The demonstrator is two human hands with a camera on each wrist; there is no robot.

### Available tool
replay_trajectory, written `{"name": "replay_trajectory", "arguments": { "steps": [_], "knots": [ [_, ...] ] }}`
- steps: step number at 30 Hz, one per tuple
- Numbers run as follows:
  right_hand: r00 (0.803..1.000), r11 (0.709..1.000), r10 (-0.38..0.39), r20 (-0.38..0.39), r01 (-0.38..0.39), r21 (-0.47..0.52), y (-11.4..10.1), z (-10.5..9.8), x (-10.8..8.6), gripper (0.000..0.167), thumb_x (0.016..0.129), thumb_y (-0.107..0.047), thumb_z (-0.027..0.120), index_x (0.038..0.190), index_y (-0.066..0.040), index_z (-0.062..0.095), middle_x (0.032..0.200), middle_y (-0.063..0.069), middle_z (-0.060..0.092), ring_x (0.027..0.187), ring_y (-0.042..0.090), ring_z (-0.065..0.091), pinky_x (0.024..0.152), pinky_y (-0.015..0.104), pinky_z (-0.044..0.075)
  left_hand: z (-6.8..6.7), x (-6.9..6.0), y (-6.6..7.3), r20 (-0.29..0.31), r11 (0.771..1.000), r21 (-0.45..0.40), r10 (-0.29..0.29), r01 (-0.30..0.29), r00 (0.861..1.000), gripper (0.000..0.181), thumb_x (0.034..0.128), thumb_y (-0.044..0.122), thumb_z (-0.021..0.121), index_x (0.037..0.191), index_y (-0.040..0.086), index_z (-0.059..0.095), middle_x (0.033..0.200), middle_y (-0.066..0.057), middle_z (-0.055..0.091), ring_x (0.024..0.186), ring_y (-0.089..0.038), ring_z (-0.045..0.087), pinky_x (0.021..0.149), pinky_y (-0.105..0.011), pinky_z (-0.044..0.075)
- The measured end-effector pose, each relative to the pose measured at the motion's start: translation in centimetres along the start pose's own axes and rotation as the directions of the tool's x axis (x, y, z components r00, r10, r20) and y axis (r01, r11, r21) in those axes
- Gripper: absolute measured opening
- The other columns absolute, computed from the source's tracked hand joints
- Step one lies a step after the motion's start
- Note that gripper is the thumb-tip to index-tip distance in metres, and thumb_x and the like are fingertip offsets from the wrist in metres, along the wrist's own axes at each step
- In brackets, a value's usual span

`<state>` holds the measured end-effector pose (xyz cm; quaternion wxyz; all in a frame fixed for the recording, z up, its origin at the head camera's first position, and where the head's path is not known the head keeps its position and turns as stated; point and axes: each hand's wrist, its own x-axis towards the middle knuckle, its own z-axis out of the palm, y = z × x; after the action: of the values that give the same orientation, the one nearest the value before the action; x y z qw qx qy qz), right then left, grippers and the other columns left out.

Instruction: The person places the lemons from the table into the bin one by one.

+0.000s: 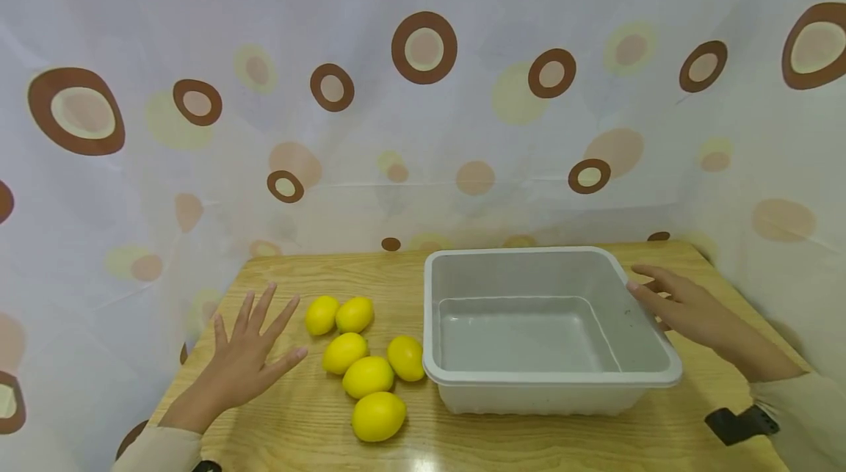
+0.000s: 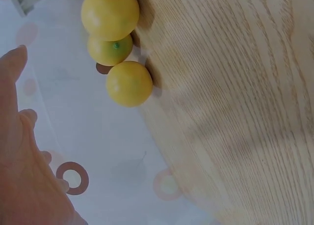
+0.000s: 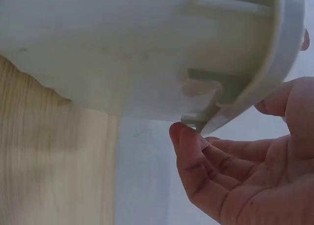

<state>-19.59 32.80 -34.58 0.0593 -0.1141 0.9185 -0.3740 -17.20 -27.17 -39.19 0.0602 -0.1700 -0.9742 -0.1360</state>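
Several yellow lemons (image 1: 368, 377) lie grouped on the wooden table, left of a white plastic tub (image 1: 529, 378). My left hand (image 1: 247, 365) hovers beside the lemons with its fingers spread, holding nothing. In the left wrist view part of that hand (image 2: 29, 151) shows at the left edge, apart from the lemons (image 2: 129, 84). At the tub's right side, my right hand (image 1: 687, 307) holds the rim, its thumb on the edge. Curled fingers (image 3: 191, 156) reach under the rim of the tub (image 3: 147, 53) in the right wrist view. The tub stands upright with nothing inside.
The wooden table (image 1: 291, 420) carries the lemons and the tub. Behind it and at both sides hangs a pale curtain (image 1: 370, 134) with brown and yellow round shapes. A dark watch (image 1: 740, 424) sits at the right wrist. One lemon lies close against the tub's left wall.
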Motion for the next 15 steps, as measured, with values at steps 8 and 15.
{"name": "replay_trajectory", "arguments": {
  "steps": [8, 15],
  "knots": [
    [0.991, 0.969, 0.064, 0.119, -0.09, 0.229, 0.6, -0.1, 0.2, 0.061, 0.105, -0.027, 0.038, 0.143, 0.018, 0.021, 0.124, 0.029, 0.054, 0.091, 0.012, 0.065, 0.075, 0.037, 0.056, 0.3, -0.1, 0.0, 0.004, 1.0, -0.006, -0.002, 0.002, 1.0, 0.074, 0.094, 0.052, 0.051, 0.154, 0.032, 0.013, 0.16, -0.005, -0.013, 0.143, -0.045, -0.01, 0.094, -0.082, -0.006],
    [0.982, 0.932, 0.065, 0.179, -0.124, 0.34, 1.5, -0.3, 0.2, 0.061, 0.104, -0.023, 0.041, 0.141, 0.019, 0.021, 0.117, 0.01, 0.061, 0.095, 0.013, 0.065, 0.079, 0.036, 0.055, 0.4, 0.0, 0.2, 0.017, 1.0, -0.023, 0.004, -0.003, 1.0, 0.074, 0.0943, 0.051, 0.052, 0.154, 0.033, 0.013, 0.16, -0.008, -0.011, 0.142, -0.047, -0.009, 0.093, -0.082, -0.006]
  ]
}}
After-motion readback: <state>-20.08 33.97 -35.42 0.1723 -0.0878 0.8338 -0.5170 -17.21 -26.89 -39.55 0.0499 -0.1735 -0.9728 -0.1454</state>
